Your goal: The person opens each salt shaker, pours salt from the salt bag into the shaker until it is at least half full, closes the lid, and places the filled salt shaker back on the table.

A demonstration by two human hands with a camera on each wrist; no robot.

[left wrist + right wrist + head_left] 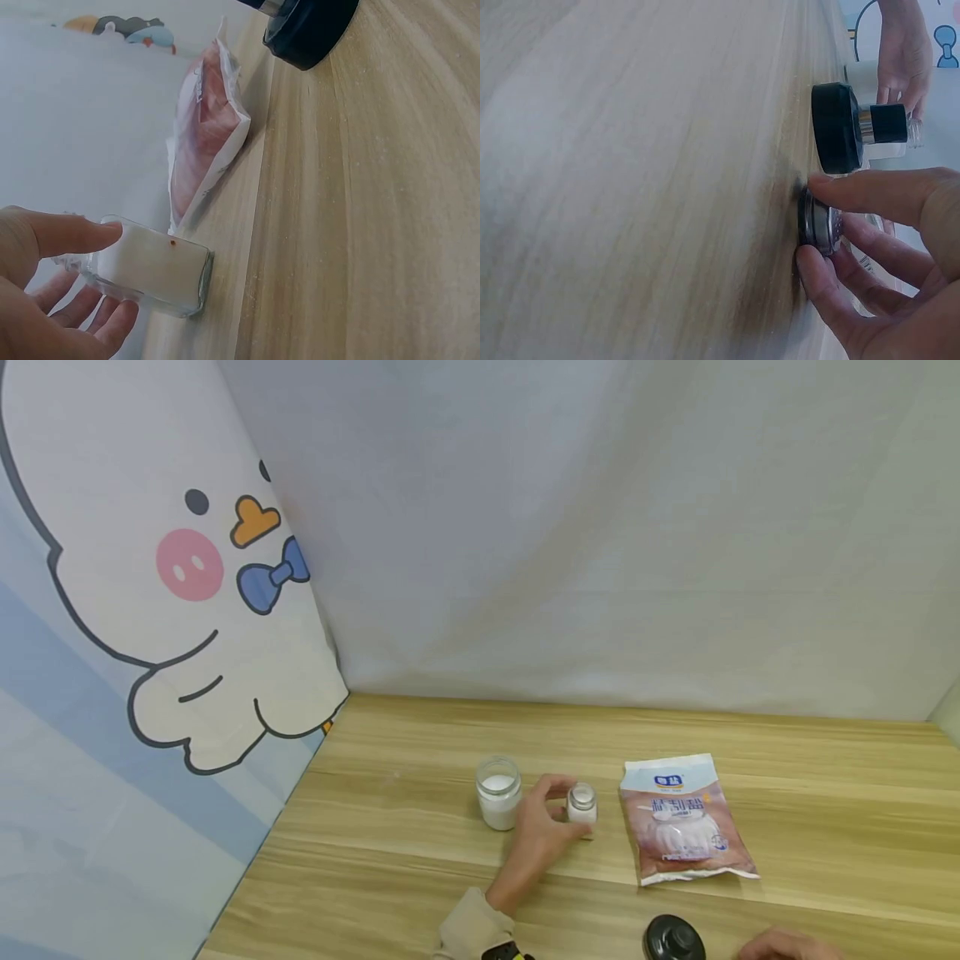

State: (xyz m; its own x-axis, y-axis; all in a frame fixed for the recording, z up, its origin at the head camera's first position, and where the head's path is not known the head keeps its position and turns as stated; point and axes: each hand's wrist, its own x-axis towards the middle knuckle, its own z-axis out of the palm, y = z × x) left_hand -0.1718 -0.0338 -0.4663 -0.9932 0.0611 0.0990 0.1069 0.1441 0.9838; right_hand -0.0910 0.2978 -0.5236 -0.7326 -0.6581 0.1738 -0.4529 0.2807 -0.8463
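Note:
My left hand [542, 827] grips a small square glass shaker jar [582, 805] filled with white powder. In the left wrist view, the thumb lies on one side of this jar [154, 266] and the fingers curl round the other; its base is at the tabletop. To its left stands a larger open round glass jar [498, 806], also holding white powder. Low at the right of the head view, my right hand [787, 946] is partly cut off. The right wrist view shows its thumb and fingers pinching a metal shaker lid [823, 223] with small holes, at the table surface.
A printed salt bag [686, 827] lies flat to the right of the jars. Near the front edge, between the hands, sits a black round lid with a knob [675, 937]. A grey curtain [600, 527] hangs behind the wooden table [390, 860], and a cartoon-print cloth [112, 710] is at left.

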